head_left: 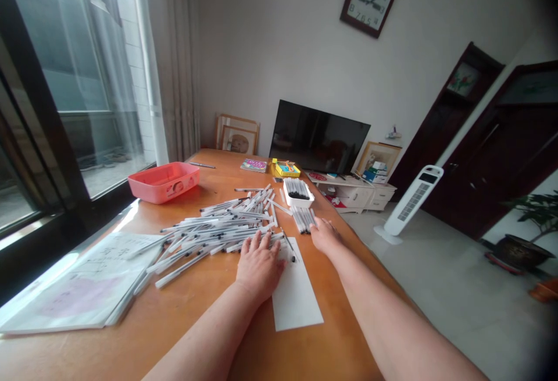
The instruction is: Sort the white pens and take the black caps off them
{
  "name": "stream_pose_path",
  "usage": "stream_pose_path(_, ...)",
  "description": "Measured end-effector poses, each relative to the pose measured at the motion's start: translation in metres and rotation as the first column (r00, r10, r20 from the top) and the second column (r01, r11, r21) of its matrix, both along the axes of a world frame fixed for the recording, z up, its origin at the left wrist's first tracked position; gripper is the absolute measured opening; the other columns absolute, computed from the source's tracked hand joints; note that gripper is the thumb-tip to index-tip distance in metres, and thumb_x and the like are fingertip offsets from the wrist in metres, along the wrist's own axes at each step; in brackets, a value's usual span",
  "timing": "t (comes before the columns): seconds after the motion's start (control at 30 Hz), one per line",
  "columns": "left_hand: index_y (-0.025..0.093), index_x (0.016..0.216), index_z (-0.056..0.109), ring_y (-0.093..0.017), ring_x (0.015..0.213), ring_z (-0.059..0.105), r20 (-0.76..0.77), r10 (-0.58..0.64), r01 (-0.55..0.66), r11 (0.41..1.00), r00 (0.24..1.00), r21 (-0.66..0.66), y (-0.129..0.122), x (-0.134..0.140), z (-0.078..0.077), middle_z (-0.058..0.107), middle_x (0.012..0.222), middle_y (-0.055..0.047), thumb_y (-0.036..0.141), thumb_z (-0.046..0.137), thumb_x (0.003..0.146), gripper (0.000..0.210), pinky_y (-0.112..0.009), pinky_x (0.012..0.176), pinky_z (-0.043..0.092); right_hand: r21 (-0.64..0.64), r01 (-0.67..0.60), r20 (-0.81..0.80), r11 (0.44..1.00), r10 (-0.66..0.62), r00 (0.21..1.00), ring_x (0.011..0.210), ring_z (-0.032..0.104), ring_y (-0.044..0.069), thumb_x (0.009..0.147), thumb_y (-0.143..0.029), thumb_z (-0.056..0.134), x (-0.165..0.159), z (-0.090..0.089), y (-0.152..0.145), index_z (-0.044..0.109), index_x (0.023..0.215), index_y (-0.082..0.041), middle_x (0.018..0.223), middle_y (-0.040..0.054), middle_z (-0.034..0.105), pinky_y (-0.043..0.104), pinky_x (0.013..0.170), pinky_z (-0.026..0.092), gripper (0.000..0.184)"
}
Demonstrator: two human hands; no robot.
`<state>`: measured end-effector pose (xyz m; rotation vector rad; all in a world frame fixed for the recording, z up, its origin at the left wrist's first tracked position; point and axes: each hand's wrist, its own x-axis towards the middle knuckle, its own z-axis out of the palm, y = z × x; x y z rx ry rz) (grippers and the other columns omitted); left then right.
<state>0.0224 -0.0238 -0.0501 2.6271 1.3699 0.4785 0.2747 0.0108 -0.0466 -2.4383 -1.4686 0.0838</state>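
Note:
A loose heap of pens [218, 224] with clear barrels and black ends lies across the middle of the wooden table. My left hand [261, 262] rests palm down at the heap's near right edge, fingers spread, partly over a white sheet of paper [299, 302]. One dark-tipped pen [288, 247] lies on that sheet beside my left fingers. To the right, my right hand [326, 235] touches the side of a neat row of pens [302, 219], its fingers loosely extended. Behind this row stands a white container [300, 202] packed with upright or leaning pens.
A red plastic basket [163, 186] stands at the far left. Stacked papers [74, 294] lie at the near left. Toward the back are a yellow box [285, 168], a small booklet [253, 164] and a single pen [203, 165]. The table's right edge [370, 247] runs near my right arm.

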Motion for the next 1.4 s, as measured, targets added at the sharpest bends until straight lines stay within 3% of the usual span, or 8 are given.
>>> stream_pose_path(0.2,0.023,0.138,0.061,-0.039,0.15,0.025,0.035,0.003,-0.003,1.0,0.999,0.003,0.0,0.0,0.002,0.044,0.157,-0.013,0.05,0.054,0.091,0.055,-0.059,0.118,0.019,-0.002,-0.1,0.079,0.995,0.1,0.992,0.135,0.047,0.027,0.099,-0.039,0.04,0.007,0.015,0.005,0.059,0.139,-0.027,0.145,0.0093,0.056,0.04,0.107,0.037,0.045)
stream_pose_path(0.37,0.024,0.138,0.061,-0.04,0.149,0.026,0.065,0.016,-0.018,0.999,0.998,0.031,-0.001,0.0,0.0,0.048,0.154,-0.013,0.049,0.054,0.091,0.054,-0.06,0.118,0.018,-0.002,-0.232,0.152,0.973,0.229,0.961,0.132,0.048,0.025,0.097,-0.036,0.048,-0.016,0.018,0.026,0.065,0.13,-0.033,0.141,0.0034,0.06,0.035,0.102,0.038,0.037)
stream_pose_path(0.5,0.024,0.135,0.063,-0.039,0.147,0.03,0.072,0.02,-0.022,0.999,0.997,0.03,-0.002,0.0,0.002,0.052,0.15,-0.012,0.049,0.054,0.092,0.051,-0.061,0.119,0.014,-0.016,-0.291,0.213,0.957,0.288,0.934,0.123,0.052,0.027,0.095,-0.032,0.053,-0.037,0.021,0.051,0.07,0.123,-0.031,0.123,0.0067,0.07,0.036,0.099,0.037,0.033)
stream_pose_path(0.63,0.024,0.123,0.068,-0.037,0.139,0.039,0.093,0.019,-0.025,0.998,0.996,0.061,-0.005,-0.001,0.014,0.06,0.137,-0.013,0.047,0.054,0.092,0.041,-0.058,0.115,0.023,-0.042,-0.292,0.266,0.955,0.293,0.919,0.125,0.05,0.03,0.094,-0.026,0.054,-0.056,0.022,0.078,0.073,0.118,-0.023,0.12,0.0121,0.07,0.036,0.099,0.037,0.031)
stream_pose_path(0.77,0.022,0.098,0.071,-0.034,0.112,0.057,0.077,0.064,-0.069,0.996,0.995,0.065,-0.005,-0.003,0.025,0.066,0.112,-0.013,0.04,0.047,0.095,0.03,-0.052,0.094,0.041,-0.085,-0.245,0.288,0.966,0.259,0.922,0.125,0.051,0.032,0.091,-0.021,0.058,-0.069,0.019,0.102,0.076,0.115,-0.017,0.125,0.0182,0.068,0.035,0.096,0.04,0.03)
stream_pose_path(0.97,0.02,0.092,0.07,-0.032,0.097,0.062,0.042,0.124,-0.126,0.992,0.991,0.026,0.001,-0.005,0.022,0.066,0.102,-0.012,0.025,0.042,0.093,0.029,-0.05,0.084,0.044,-0.119,-0.181,0.262,0.976,0.207,0.943,0.122,0.058,0.032,0.092,-0.015,0.051,-0.075,0.012,0.125,0.075,0.116,-0.011,0.123,0.0223,0.068,0.037,0.095,0.043,0.035)
stream_pose_path(1.17,0.02,0.095,0.07,-0.033,0.1,0.061,-0.013,0.126,-0.127,0.991,0.992,-0.032,0.006,-0.008,0.022,0.065,0.106,-0.013,0.016,0.053,0.077,0.025,-0.047,0.084,0.045,-0.092,-0.176,0.17,0.98,0.19,0.967,0.119,0.061,0.032,0.087,-0.024,0.059,-0.077,0.015,0.126,0.077,0.11,-0.015,0.122,0.0198,0.07,0.038,0.092,0.045,0.03)
stream_pose_path(1.4,0.022,0.095,0.07,-0.031,0.101,0.06,-0.005,0.165,-0.165,0.986,0.986,0.002,0.014,-0.014,0.019,0.064,0.107,-0.013,0.015,0.05,0.082,0.025,-0.044,0.085,0.043,0.042,-0.211,-0.041,0.977,0.213,0.976,0.088,0.069,0.026,0.084,-0.036,0.058,-0.08,0.029,0.093,0.074,0.091,-0.025,0.093,0.0079,0.075,0.033,0.073,0.045,0.021)
